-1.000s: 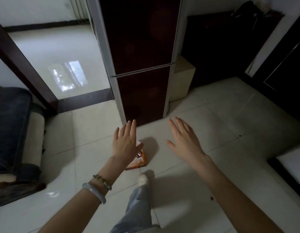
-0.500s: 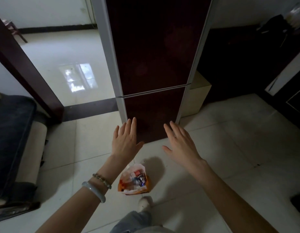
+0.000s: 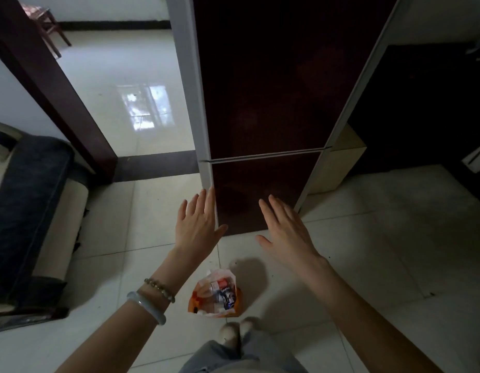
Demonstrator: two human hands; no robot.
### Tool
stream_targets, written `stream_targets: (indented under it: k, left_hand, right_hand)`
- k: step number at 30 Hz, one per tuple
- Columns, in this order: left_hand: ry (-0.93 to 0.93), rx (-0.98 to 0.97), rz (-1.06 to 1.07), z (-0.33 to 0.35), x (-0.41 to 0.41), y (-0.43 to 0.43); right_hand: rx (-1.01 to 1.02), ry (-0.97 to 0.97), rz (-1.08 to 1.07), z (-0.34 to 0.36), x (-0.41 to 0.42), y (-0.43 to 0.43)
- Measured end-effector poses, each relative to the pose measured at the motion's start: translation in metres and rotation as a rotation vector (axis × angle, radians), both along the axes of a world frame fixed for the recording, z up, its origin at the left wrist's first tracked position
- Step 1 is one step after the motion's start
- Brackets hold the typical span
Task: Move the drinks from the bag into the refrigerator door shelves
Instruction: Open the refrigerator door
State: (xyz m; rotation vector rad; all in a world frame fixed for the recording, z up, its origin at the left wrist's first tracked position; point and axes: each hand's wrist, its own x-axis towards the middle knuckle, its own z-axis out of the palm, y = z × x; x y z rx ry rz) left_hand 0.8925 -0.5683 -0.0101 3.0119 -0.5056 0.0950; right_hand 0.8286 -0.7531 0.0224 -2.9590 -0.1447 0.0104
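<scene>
Both arms reached forward, bare to the forearm. The left hand was held flat, palm down, fingers straight and close together, thumb angled out toward the right hand. The right hand was likewise flat, palm down, fingers extended and slightly spread, thumb pointing toward the left hand. Neither hand held anything. The hands were near each other, not touching.

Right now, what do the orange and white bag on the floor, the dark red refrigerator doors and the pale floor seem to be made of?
The orange and white bag looks like thin plastic film: crinkled, partly see-through, drinks showing inside. The dark red refrigerator doors seem glossy, perhaps glass or lacquered metal, with pale grey edge strips; dim light leaves it open. The pale floor looks like glazed ceramic tile: grout lines, window reflection.
</scene>
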Motion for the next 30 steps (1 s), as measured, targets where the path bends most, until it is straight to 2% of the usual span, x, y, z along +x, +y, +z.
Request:
stream_targets:
  k: [5,13,30]
  left_hand:
    - [-0.014,-0.038,0.029,0.004,0.013,-0.008]
    - [-0.164,-0.077,0.035,0.038,0.044,-0.020]
    - [-0.538,-0.092,0.070,0.189,0.147,-0.021]
  right_hand:
    - [-0.002,-0.003,0.030,0.004,0.022,-0.009]
    - [-0.037,-0.073,0.087,0.032,0.066,-0.013]
    - [-0.066,-0.478,0.155,0.193,0.168,-0.008]
